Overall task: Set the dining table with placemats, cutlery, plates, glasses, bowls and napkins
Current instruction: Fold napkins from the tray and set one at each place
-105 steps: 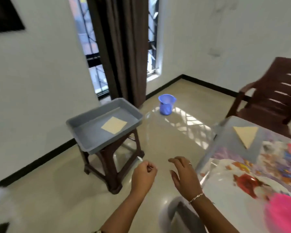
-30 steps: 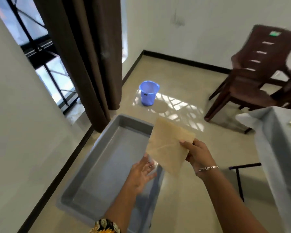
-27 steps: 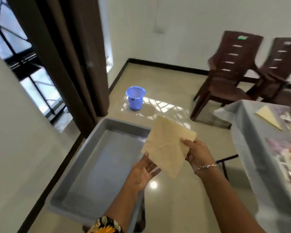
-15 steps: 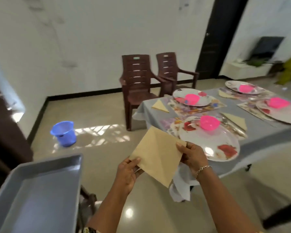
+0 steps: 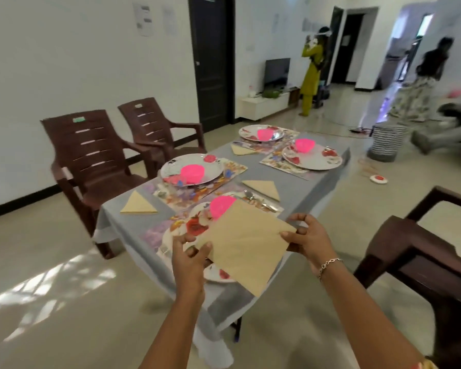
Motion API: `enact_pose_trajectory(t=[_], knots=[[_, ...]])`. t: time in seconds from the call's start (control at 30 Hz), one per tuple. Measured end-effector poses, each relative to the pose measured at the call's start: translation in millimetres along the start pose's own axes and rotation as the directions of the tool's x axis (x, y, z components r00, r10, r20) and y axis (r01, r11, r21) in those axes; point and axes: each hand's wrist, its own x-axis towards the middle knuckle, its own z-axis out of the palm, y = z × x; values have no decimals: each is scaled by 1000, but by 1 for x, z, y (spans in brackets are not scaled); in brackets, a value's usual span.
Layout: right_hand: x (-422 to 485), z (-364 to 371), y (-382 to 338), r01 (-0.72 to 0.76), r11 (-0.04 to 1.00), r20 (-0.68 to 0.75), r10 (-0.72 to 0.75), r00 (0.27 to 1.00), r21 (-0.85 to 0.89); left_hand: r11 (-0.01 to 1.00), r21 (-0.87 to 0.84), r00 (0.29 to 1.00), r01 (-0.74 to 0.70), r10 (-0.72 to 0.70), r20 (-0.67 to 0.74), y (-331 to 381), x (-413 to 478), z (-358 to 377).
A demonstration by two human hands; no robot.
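A gray table [image 5: 322, 179] stands in a white room, set with four flowery plates, each with a pink bowl on it. Three folded napkins lie on the cloth. The left hand [image 5: 189, 258] and right hand [image 5: 307, 239] each pinch a corner of a tan napkin [image 5: 246, 243], held up in front of the nearest plate [image 5: 194, 226]. A spoon [image 5: 249, 195], a bit blurry, lies beside that plate.

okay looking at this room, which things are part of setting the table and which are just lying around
Part of the job:
napkin held by left hand and right hand
folded napkins
plates
pink bowls
placemats
spoon
table

Lying about:
chairs
TV
striped basket
small red-and-white thing on the floor
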Motion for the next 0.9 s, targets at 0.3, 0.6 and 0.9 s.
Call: enact_pose_trajectory(t=[0.3,0.6,0.9], knots=[[103,-57,-21,143,973,-86,-161,983,-180,991,126,932,-52,3,362,-17,106,103],[175,-126,-24,133,967,-269,-191,944,-219,944,290,854,-157,-18,520,-52,169,198],[280,-221,-56,171,903,-181,-259,949,-395,806,441,712,-395,-35,702,-100,194,347]])
